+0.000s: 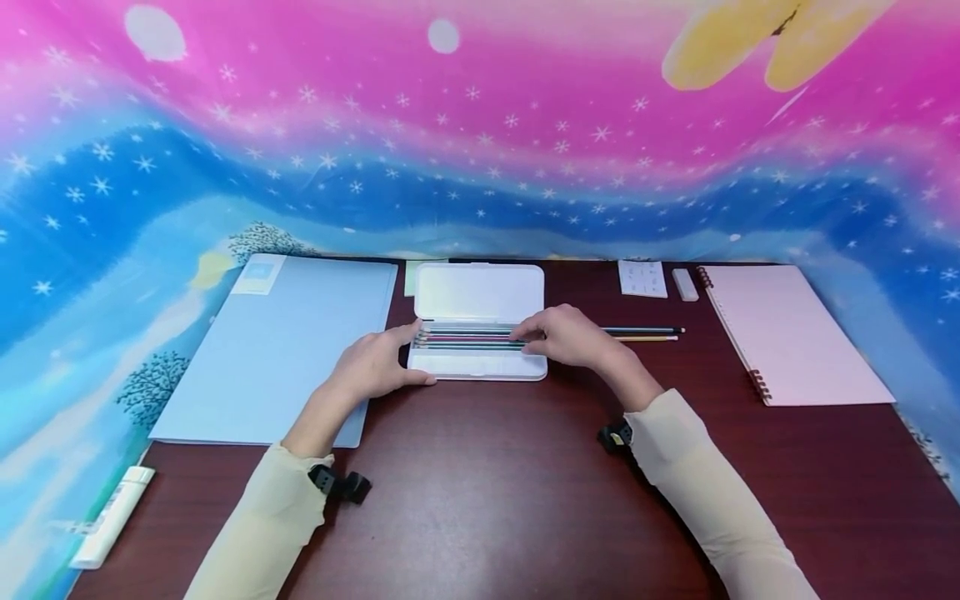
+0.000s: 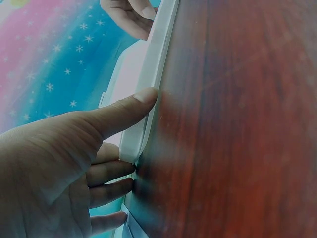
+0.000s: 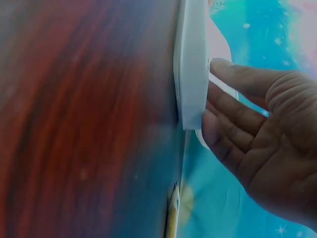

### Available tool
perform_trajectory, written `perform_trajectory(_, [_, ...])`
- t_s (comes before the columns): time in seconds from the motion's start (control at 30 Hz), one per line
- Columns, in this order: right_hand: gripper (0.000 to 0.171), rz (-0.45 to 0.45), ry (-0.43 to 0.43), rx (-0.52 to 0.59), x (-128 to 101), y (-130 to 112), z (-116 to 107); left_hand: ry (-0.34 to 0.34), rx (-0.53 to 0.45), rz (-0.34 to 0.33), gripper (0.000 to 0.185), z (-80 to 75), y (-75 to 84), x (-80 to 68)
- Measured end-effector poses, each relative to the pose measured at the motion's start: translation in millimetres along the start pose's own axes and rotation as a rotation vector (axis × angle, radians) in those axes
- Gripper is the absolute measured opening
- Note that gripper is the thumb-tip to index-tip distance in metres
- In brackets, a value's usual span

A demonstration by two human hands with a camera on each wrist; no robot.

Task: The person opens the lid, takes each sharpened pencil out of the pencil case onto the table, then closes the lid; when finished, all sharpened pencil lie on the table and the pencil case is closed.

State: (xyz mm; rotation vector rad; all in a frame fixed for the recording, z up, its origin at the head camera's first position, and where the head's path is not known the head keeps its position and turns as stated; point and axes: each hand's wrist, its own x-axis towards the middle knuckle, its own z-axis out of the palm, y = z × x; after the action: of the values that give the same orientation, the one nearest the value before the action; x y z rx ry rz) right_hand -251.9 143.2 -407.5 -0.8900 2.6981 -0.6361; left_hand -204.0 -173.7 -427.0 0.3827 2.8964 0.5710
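A white pencil case [image 1: 480, 364] lies on the table with its lid [image 1: 480, 292] raised at the back. Several pencils [image 1: 468, 337] lie side by side in it. My left hand [image 1: 372, 364] holds the case's left end, thumb along the front edge and fingers at the side; the left wrist view shows the thumb [image 2: 146, 95] on the rim. Over the right end bends my right hand [image 1: 566, 335], fingertips down at the pencils. In the right wrist view that hand [image 3: 257, 109] is at the case's end wall [image 3: 193, 74]; whether it pinches a pencil is hidden.
Right of the case lie a dark pencil [image 1: 648, 330] and a yellow pencil [image 1: 645, 339]. Farther right are a white card [image 1: 642, 279], an eraser [image 1: 685, 285] and a pink spiral notebook [image 1: 802, 333]. A blue folder [image 1: 285, 350] and a white stick-like object [image 1: 114, 517] lie left.
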Motion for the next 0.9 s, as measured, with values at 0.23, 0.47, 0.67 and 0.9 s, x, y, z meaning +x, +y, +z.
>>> perform_trajectory(0.23, [0.028, 0.035, -0.034, -0.069, 7.6, -8.7, 2.0, 0.004, 0.005, -0.003, 0.101, 0.6, 1.0, 0.7])
perform_trajectory(0.47, [0.024, 0.041, -0.046, -0.053, 6.7, -10.8, 2.9, 0.010, 0.009, 0.003, 0.101, 2.1, 0.7, 1.0])
perform_trajectory(0.67, [0.022, 0.028, -0.033, -0.026, 5.2, -11.2, 3.0, 0.012, 0.008, 0.000, 0.101, 1.6, 0.5, 0.3])
perform_trajectory(0.9, [0.018, 0.030, -0.027, -0.027, 6.5, -9.8, 2.4, 0.003, 0.003, -0.008, 0.102, 3.0, -0.3, 1.5])
